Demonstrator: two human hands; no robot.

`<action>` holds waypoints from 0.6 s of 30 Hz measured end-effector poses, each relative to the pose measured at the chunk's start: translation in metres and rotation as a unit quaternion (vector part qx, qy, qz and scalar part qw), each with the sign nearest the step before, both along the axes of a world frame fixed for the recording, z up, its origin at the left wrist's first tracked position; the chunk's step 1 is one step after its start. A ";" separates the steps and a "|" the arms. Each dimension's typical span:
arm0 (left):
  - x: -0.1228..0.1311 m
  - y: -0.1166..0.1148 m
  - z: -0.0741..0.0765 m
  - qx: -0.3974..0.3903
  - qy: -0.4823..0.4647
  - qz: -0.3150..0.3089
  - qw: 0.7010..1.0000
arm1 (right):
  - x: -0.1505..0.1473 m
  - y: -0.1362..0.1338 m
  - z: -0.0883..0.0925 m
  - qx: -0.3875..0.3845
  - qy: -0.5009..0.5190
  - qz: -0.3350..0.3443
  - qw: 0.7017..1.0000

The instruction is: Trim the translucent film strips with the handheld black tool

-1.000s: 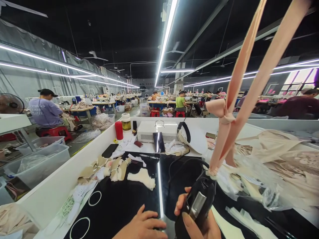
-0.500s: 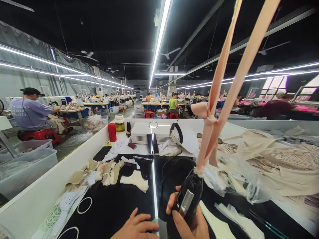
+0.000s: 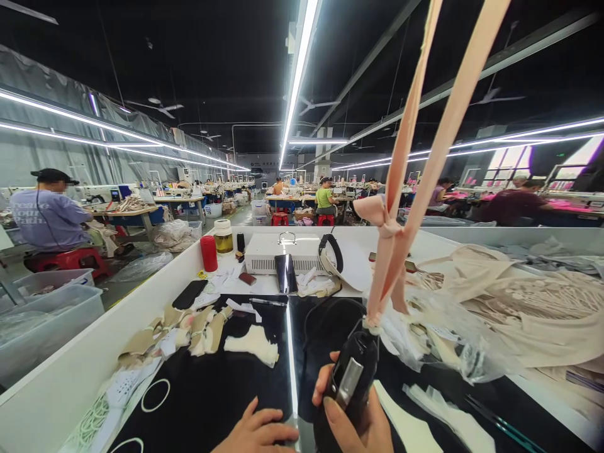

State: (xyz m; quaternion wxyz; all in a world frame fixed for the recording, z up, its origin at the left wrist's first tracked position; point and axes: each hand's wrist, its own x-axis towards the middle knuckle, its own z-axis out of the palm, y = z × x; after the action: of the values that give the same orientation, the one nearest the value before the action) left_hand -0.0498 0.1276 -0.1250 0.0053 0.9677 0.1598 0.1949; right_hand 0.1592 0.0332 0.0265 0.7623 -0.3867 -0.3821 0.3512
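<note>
My right hand [image 3: 361,418] is wrapped round a black hand-held tool [image 3: 355,365] with a silver metal plate on its side. Its lower end is hidden by my fingers and the frame edge. A knotted pink fabric strap [image 3: 391,229] runs up from the tool's top and out of view. My left hand [image 3: 259,431] lies on the black tabletop with fingers spread, holding nothing. Ahead of it is a cream fabric piece [image 3: 252,345]. Pale cut pieces [image 3: 408,418] lie to the right of the tool, and a white ring [image 3: 155,395] lies on the left.
Bundled beige pieces [image 3: 205,330] line the left side. At the back stand a white vented box [image 3: 259,255], a phone [image 3: 285,274], a red cylinder [image 3: 208,253] and a jar [image 3: 223,236]. Clear plastic and beige fabric [image 3: 533,327] cover the right. Co-workers sit beyond the white partition [image 3: 80,352].
The whole view has shifted slightly to the left. My right hand keeps its grip on the tool, and my left hand stays spread on the table.
</note>
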 end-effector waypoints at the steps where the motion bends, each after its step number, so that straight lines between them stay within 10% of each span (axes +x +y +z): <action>1: 0.000 0.001 -0.001 0.010 -0.004 -0.001 1.000 | 0.000 0.000 0.000 -0.002 0.002 0.000 1.000; 18: 0.000 0.002 -0.007 -0.022 0.015 0.004 1.000 | 0.001 0.001 -0.001 -0.011 0.012 -0.003 1.000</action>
State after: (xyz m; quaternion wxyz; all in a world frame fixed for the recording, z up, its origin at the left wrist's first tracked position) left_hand -0.0495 0.1298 -0.1323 0.0229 0.9695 0.1681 0.1771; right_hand 0.1607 0.0345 0.0260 0.7638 -0.3917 -0.3681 0.3573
